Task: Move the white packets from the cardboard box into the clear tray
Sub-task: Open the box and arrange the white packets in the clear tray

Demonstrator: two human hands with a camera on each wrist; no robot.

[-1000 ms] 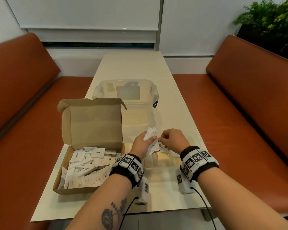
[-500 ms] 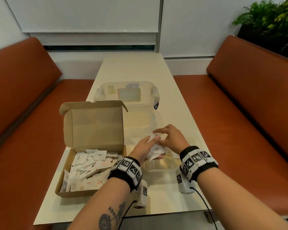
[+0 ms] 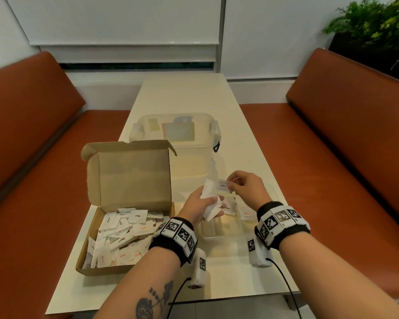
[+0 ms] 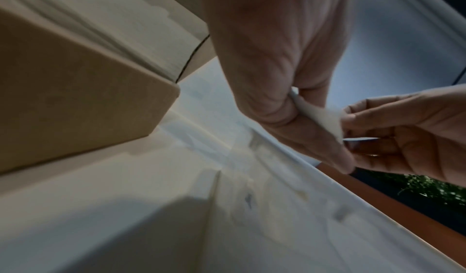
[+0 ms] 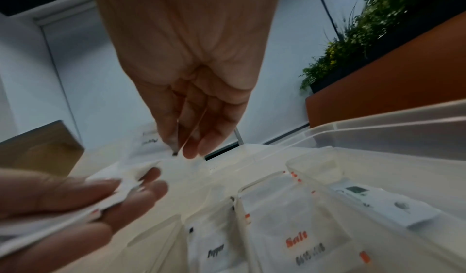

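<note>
An open cardboard box (image 3: pixel 95 268) at the table's left holds several white packets (image 3: pixel 124 233) marked salt, pepper and sugar. To its right lies the clear divided tray (image 3: pixel 219 231) (image 5: pixel 340 157) with a pepper packet (image 5: pixel 214 253) and a salt packet (image 3: pixel 248 215) (image 5: pixel 302 243) in its compartments. My left hand (image 3: pixel 205 203) (image 4: pixel 290 102) grips a bunch of white packets (image 3: pixel 209 192) (image 5: pixel 75 213) above the tray. My right hand (image 3: pixel 234 184) (image 5: pixel 180 150) pinches one pepper packet (image 3: pixel 224 186) (image 5: pixel 151 144) at the top of that bunch.
A clear lidded plastic tub (image 3: pixel 175 132) stands behind the box and tray. The box's lid (image 3: pixel 129 176) stands upright. Orange benches (image 3: pixel 332 157) flank the narrow table (image 3: pixel 184 93). A plant (image 3: pixel 373 26) stands at the back right.
My right hand has risen and pulled one pepper packet up out of the bunch. My left hand has stayed over the tray with the other packets.
</note>
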